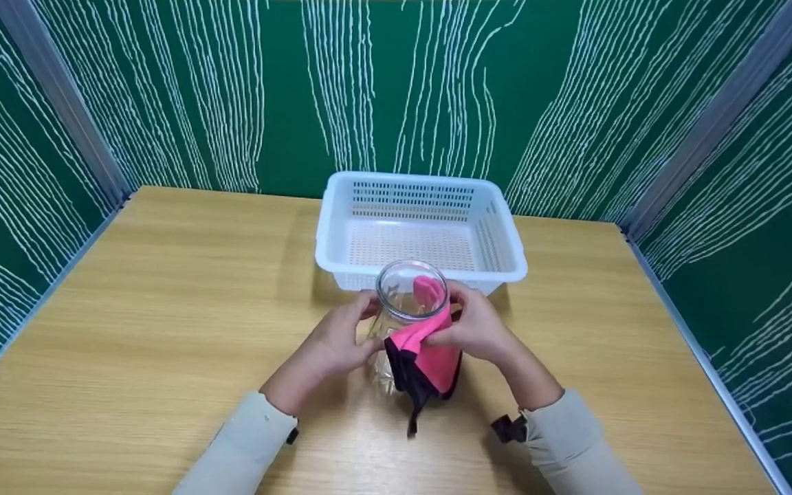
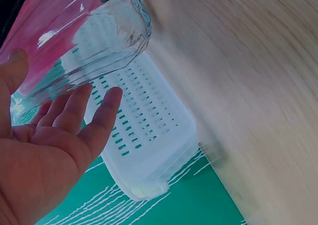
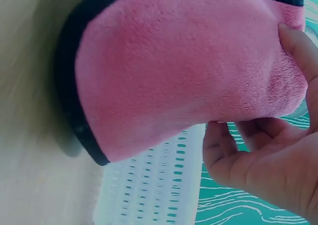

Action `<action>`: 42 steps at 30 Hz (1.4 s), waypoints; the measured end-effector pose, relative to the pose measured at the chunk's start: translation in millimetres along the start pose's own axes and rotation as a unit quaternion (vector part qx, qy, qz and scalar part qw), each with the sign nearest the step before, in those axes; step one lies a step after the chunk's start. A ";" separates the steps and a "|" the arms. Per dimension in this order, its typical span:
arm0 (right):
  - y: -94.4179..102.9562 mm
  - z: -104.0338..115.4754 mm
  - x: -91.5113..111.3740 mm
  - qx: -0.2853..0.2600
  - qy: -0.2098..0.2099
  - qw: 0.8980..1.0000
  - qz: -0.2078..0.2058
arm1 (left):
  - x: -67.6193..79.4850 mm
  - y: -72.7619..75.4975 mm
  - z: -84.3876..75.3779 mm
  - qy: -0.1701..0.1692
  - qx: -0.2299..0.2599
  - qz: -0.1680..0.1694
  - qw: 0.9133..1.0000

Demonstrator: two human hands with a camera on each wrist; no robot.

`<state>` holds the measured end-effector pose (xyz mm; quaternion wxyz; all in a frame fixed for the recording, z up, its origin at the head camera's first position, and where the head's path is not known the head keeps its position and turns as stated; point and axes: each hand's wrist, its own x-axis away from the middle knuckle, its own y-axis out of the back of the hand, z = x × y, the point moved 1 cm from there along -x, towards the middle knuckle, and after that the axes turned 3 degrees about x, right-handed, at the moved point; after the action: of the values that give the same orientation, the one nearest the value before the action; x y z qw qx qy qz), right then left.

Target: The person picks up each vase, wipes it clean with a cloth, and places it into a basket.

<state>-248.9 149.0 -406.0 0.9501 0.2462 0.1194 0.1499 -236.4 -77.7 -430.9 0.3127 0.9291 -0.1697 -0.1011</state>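
A clear glass jar (image 1: 382, 331) stands upright, its round mouth facing up, between the two hands. My left hand (image 1: 333, 342) holds its left side, thumb toward the front and fingers curved round the back; the left wrist view shows the same grip on the glass (image 2: 99, 56). With thumb and fingers, my right hand (image 1: 482, 328) grips a pink plush cloth (image 1: 441, 366) with black edging against the jar's right side. One folded end of the cloth shows pink at the jar's mouth, while a black-edged corner hangs down in front. In the right wrist view the cloth (image 3: 189, 61) hides most of the jar.
Just behind the jar, a white plastic basket (image 1: 324, 237) with slotted walls stands on the wooden table (image 1: 196, 295). Nothing lies inside the basket. Green panels (image 1: 396, 82) with white wavy lines close off the back and both sides of the table.
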 end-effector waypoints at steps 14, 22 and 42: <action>-6.2 -17.0 2.0 0.020 -0.004 0.999 0.048 | 1.4 -0.3 2.0 -0.017 0.020 -0.002 1.000; -7.4 -33.4 0.9 0.071 -0.008 0.994 0.081 | 1.2 -1.3 3.8 -0.039 0.012 -0.004 0.999; -16.8 -42.0 14.5 0.093 -0.012 0.994 0.053 | 0.6 -1.2 2.0 -0.010 0.022 0.017 1.000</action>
<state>-244.3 158.1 -452.4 0.9150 0.3413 0.1083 0.1858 -236.2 -78.1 -433.3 0.2922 0.9316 -0.1912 -0.1011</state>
